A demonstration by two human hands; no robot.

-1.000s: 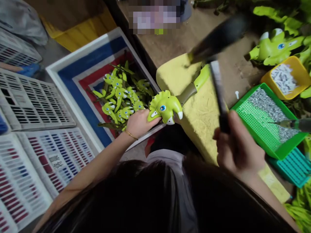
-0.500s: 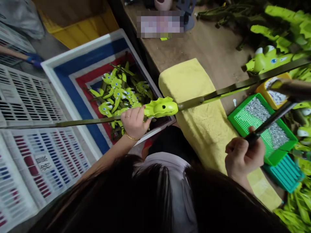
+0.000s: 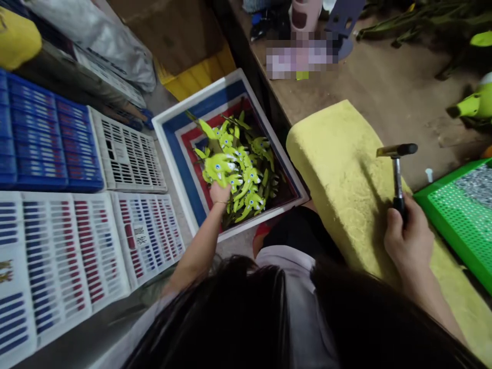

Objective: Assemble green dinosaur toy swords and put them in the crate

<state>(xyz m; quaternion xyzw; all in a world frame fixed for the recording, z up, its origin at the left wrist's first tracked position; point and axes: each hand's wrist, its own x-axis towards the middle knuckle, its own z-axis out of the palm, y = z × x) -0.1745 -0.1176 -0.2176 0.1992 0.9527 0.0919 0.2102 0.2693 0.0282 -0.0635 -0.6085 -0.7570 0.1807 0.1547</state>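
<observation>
1. Left hand [image 3: 220,193] had dropped from above the pad to inside the bin [image 3: 196,95], and the toy dinosaur [image 3: 218,169] had gone down with it, its head resting on the heap of other toys [image 3: 249,197]. It seemed to be held there so that it could be let go into the pile.
2. Its fingers were hidden behind the toy, so I could not tell whether they were spread or pinching.
3. Right hand [image 3: 409,241] was at about 2 o'clock, gripping a small hammer [image 3: 397,174] low on the handle, its head up and clear of the pad. Those fingers [image 3: 400,218] were curled tightly around the handle, a grip that looked ready for a swing.
4. Yellow pad [image 3: 334,169] lay along the counter [image 3: 384,66] edge at 1 o'clock, probably as a cushion for work done on it.
5. Green tray [image 3: 461,225] sat at 3 o'clock, within easy reach of the right hand.
6. White crates [image 3: 146,241] were stacked at 9 o'clock, out of the way.
</observation>
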